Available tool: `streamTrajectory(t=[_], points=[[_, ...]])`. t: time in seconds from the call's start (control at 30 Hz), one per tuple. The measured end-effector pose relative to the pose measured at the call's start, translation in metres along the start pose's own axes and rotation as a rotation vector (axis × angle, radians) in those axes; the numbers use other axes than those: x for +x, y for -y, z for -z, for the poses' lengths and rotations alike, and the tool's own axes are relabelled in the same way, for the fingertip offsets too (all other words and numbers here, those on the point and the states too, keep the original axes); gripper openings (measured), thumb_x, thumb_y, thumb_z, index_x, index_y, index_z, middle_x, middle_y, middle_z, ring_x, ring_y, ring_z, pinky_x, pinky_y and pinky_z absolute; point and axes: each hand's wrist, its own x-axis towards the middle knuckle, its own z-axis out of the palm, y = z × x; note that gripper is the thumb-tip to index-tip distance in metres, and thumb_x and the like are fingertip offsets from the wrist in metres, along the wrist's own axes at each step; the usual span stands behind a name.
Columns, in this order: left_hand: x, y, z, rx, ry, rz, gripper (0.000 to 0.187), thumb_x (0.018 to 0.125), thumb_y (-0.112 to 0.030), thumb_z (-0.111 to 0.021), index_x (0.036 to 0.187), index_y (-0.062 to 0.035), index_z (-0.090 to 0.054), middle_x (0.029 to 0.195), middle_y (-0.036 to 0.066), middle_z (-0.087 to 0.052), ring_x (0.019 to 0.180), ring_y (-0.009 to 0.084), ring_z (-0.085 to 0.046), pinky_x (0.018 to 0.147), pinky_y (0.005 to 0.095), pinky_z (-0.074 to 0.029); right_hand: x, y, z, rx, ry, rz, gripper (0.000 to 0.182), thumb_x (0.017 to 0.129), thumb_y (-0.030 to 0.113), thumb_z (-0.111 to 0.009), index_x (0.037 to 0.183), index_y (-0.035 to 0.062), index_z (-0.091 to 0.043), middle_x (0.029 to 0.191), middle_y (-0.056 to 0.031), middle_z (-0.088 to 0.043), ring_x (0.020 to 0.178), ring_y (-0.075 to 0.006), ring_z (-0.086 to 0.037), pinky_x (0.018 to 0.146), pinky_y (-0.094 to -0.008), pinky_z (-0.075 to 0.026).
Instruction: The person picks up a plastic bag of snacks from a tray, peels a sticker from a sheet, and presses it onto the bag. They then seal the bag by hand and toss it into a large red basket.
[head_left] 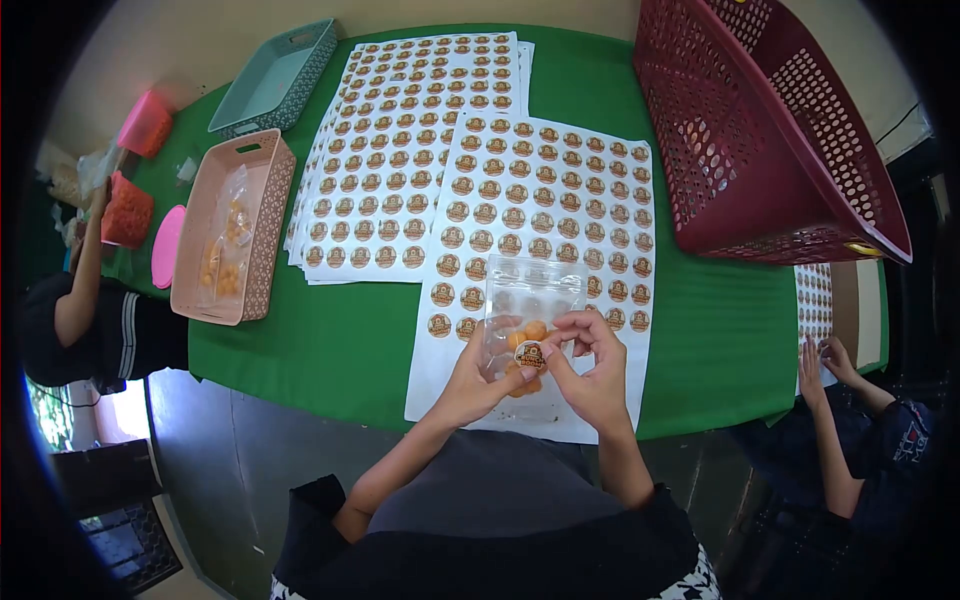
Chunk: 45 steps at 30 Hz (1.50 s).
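Observation:
A clear pouch (537,275) with several round orange snacks (535,329) inside lies over a sheet of round stickers (545,190). My left hand (472,378) holds the pouch's left side, its thumb at the lower left of a round brown-and-white sticker (530,355) on the pouch front. With its thumb at the sticker's upper right edge, my right hand (594,372) has its fingers bent over the pouch's right side. Whether it grips the sticker or only presses it cannot be made out.
A stack of sticker sheets (335,240), a pink basket (275,240) with filled pouches and a green basket (305,90) are left. A tall maroon basket (740,150) stands right. People work at both sides, one with hands (815,375) on stickers.

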Motion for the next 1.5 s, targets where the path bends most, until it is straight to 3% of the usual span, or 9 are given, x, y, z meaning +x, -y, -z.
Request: streamTrajectory(t=[0.27, 0.37, 0.47, 0.53, 0.63, 0.83, 1.13, 1.23, 1.5], points=[[0.002, 0.004, 0.0, 0.022, 0.006, -0.049, 0.052, 0.075, -0.007, -0.058, 0.115, -0.0028, -0.026, 0.105, 0.016, -0.047, 0.095, 0.0211, -0.05, 0.075, 0.0312, -0.046, -0.005, -0.007, -0.005, -0.053, -0.071, 0.066, 0.023, 0.065, 0.001, -0.06, 0.086, 0.0033, -0.05, 0.08, -0.007, -0.057, 0.064, -0.0097, -0.049, 0.056, -0.0213, -0.035], [0.0, -0.001, -0.002, 0.001, -0.009, -0.023, 0.052, 0.075, -0.007, -0.058, 0.116, -0.0026, -0.026, 0.105, 0.015, -0.046, 0.095, 0.0203, -0.05, 0.075, 0.0305, -0.046, -0.007, -0.009, -0.004, 0.032, -0.157, 0.115, 0.019, 0.068, 0.006, -0.058, 0.086, 0.0037, -0.053, 0.094, -0.0101, -0.054, 0.077, -0.0147, -0.047, 0.068, -0.0267, -0.036], [0.0, 0.003, -0.001, -0.017, -0.024, -0.029, 0.054, 0.075, -0.006, -0.058, 0.117, -0.0023, -0.025, 0.105, 0.014, -0.046, 0.095, 0.0194, -0.05, 0.075, 0.0295, -0.046, -0.01, -0.011, 0.007, -0.042, -0.075, 0.255, 0.02, 0.072, 0.018, -0.053, 0.088, 0.0074, -0.06, 0.11, -0.0141, -0.048, 0.1, -0.0222, -0.037, 0.086, -0.0341, -0.026], [0.001, 0.003, -0.001, -0.013, -0.032, -0.067, 0.055, 0.075, -0.005, -0.058, 0.118, -0.002, -0.024, 0.105, 0.014, -0.046, 0.095, 0.019, -0.05, 0.075, 0.0289, -0.047, -0.014, -0.01, 0.009, -0.214, 0.161, 0.349, 0.028, 0.077, 0.029, -0.045, 0.091, 0.0143, -0.064, 0.123, -0.0158, -0.039, 0.115, -0.0279, -0.02, 0.096, -0.0387, -0.007], [-0.002, -0.005, -0.004, -0.002, 0.022, -0.07, 0.059, 0.074, -0.006, -0.059, 0.121, -0.0017, -0.023, 0.105, 0.014, -0.046, 0.095, 0.019, -0.049, 0.075, 0.0287, -0.046, -0.018, -0.024, 0.0, -0.18, 0.196, 0.265, 0.03, 0.08, 0.033, -0.04, 0.094, 0.0182, -0.063, 0.13, -0.0155, -0.027, 0.121, -0.0301, -0.006, 0.097, -0.0408, 0.001], [-0.002, -0.001, -0.002, 0.005, 0.036, -0.046, 0.059, 0.073, -0.003, -0.059, 0.121, -0.0021, -0.024, 0.106, 0.014, -0.045, 0.095, 0.0186, -0.049, 0.075, 0.0284, -0.046, -0.009, -0.026, -0.003, -0.179, 0.131, 0.24, 0.033, 0.083, 0.034, -0.035, 0.095, 0.0213, -0.062, 0.134, -0.014, -0.019, 0.123, -0.0316, 0.003, 0.095, -0.0456, 0.007], [0.0, -0.01, 0.001, -0.028, 0.085, -0.092, 0.068, 0.072, 0.001, -0.057, 0.126, -0.0007, -0.016, 0.109, 0.015, -0.043, 0.097, 0.0183, -0.047, 0.073, 0.0282, -0.047, -0.017, -0.029, -0.004, -0.267, 0.184, 0.295, 0.033, 0.084, 0.036, -0.034, 0.098, 0.022, -0.061, 0.135, -0.0129, -0.017, 0.122, -0.0333, 0.002, 0.094, -0.0457, 0.008], [0.0, -0.014, 0.001, -0.053, 0.127, 0.022, 0.071, 0.071, 0.002, -0.059, 0.126, -0.0009, -0.015, 0.114, 0.015, -0.039, 0.101, 0.0199, -0.044, 0.078, 0.0287, -0.046, -0.01, -0.029, -0.001, -0.257, 0.123, 0.289, 0.033, 0.085, 0.037, -0.034, 0.098, 0.0232, -0.061, 0.134, -0.0127, -0.018, 0.122, -0.0332, 0.002, 0.094, -0.045, 0.008], [0.002, -0.007, 0.011, -0.001, 0.141, -0.136, 0.081, 0.063, 0.001, -0.068, 0.126, -0.0002, -0.017, 0.12, 0.015, -0.033, 0.11, 0.0214, -0.036, 0.083, 0.0287, -0.04, -0.016, -0.02, -0.003, -0.402, 0.18, 0.351, 0.032, 0.085, 0.038, -0.034, 0.097, 0.0255, -0.061, 0.134, -0.0109, -0.019, 0.124, -0.0312, 0.003, 0.094, -0.0449, 0.009]])
